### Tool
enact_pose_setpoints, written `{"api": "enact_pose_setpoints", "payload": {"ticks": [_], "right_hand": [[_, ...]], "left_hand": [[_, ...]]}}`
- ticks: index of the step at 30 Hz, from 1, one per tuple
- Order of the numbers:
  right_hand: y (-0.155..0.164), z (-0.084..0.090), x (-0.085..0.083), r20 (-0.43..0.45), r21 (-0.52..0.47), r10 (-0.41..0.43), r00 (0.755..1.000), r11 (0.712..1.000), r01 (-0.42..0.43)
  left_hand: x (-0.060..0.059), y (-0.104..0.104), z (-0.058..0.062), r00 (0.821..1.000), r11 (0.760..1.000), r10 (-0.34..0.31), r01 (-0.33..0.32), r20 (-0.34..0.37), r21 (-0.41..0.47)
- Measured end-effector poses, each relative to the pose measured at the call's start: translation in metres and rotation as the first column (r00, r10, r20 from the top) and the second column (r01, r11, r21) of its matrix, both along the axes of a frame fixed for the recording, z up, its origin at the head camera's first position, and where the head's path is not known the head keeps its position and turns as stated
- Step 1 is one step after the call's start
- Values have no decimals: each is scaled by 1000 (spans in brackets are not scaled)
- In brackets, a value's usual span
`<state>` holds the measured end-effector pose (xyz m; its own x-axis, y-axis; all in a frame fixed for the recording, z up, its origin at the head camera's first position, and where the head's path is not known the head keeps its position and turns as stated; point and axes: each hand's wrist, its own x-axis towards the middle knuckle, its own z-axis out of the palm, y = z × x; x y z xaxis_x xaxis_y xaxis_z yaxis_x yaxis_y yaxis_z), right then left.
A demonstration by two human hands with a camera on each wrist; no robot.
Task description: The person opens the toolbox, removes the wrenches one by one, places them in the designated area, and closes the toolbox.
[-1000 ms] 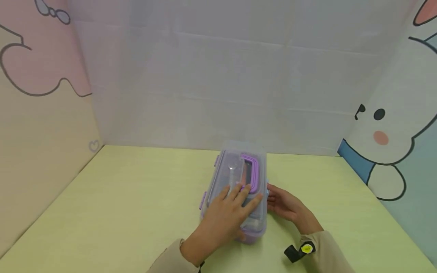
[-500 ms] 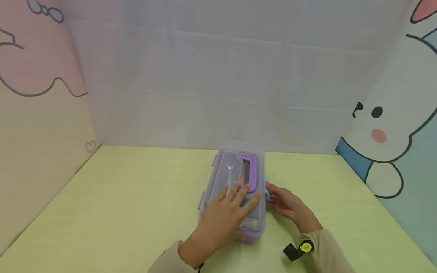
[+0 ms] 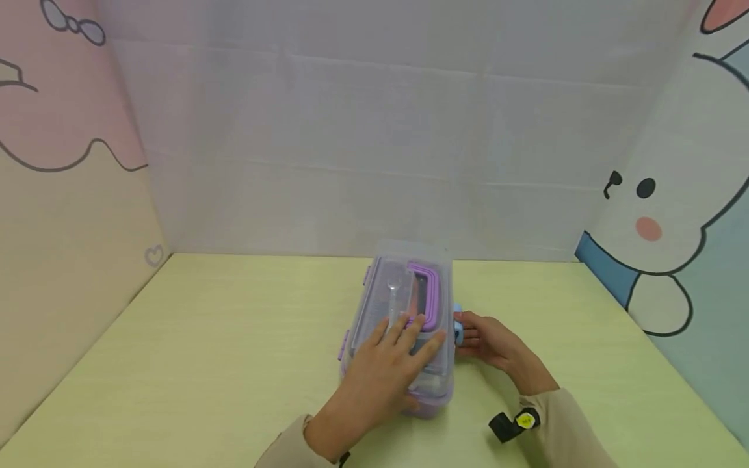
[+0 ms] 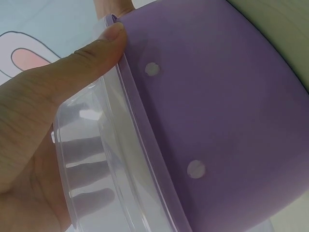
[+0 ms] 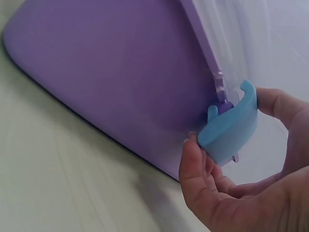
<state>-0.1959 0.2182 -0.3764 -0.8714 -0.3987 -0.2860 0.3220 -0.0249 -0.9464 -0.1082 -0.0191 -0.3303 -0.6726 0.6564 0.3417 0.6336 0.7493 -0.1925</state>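
A purple storage box with a clear lid (image 3: pixel 434 369) stands on the table. A purple handle (image 3: pixel 433 300) and a clear spoon-shaped piece (image 3: pixel 393 292) show at its top. My left hand (image 3: pixel 381 376) rests on the near part of the lid, fingers straight and spread; in the left wrist view its thumb (image 4: pixel 91 58) touches the purple rim (image 4: pixel 145 125). On the box's right side, my right hand (image 3: pixel 497 344) holds the light blue latch (image 5: pixel 231 130) between thumb and fingers. The latch tilts away from the purple wall (image 5: pixel 116 72). The box's contents are unclear.
Pale yellow-green tabletop (image 3: pixel 246 344) extends on both sides of the box. A white back wall (image 3: pixel 328 143) rises behind it, with cartoon-printed side panels. Purple hinges (image 3: pixel 343 344) are on the box's left side. A black strap (image 3: pixel 509 426) hangs from the right wrist.
The blue latch shows more beside the box, swung slightly outward in my right hand. My left hand stays on the lid. The head view has shifted slightly.
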Motion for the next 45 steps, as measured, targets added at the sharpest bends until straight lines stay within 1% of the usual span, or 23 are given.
{"api": "enact_pose_setpoints", "payload": {"ticks": [4, 9, 11, 16, 22, 28, 33, 36, 40, 45], "right_hand": [[2, 0, 0, -12, -9, 8, 1000, 1000, -8], [4, -3, 0, -3, -46, 6, 1000, 999, -6], [3, -4, -1, -5, -57, 10, 1000, 998, -10], [2, -5, -2, -9, -78, 16, 1000, 997, -17], [1, -7, -3, 16, -97, 14, 1000, 995, -12], [2, -8, -4, 23, -123, 27, 999, 992, -24], [4, -9, -3, 44, -136, 18, 999, 991, -12], [6, -9, -2, 32, -132, 21, 999, 991, -17], [7, -10, -1, 15, -131, 31, 999, 991, -29], [6, -9, -1, 7, -134, 32, 999, 990, -30]], "left_hand": [[-1, 0, 1, 1000, 1000, -6, 6, 10, 3], [-2, -1, 3, 999, 1000, -14, 14, 31, -5], [-2, -2, 4, 999, 1000, -17, 17, 29, -8], [-5, -4, 5, 1000, 1000, -26, 26, 2, -3], [-6, -8, 8, 999, 999, -37, 38, -24, 12], [-7, -11, 13, 997, 998, -55, 54, -51, -12], [-7, -15, 15, 994, 998, -69, 68, -82, -17], [-7, -16, 16, 992, 997, -78, 76, -98, -26], [-7, -17, 17, 986, 992, -125, 123, -113, -25], [-7, -18, 18, 965, 977, -211, 210, -152, -24]]}}
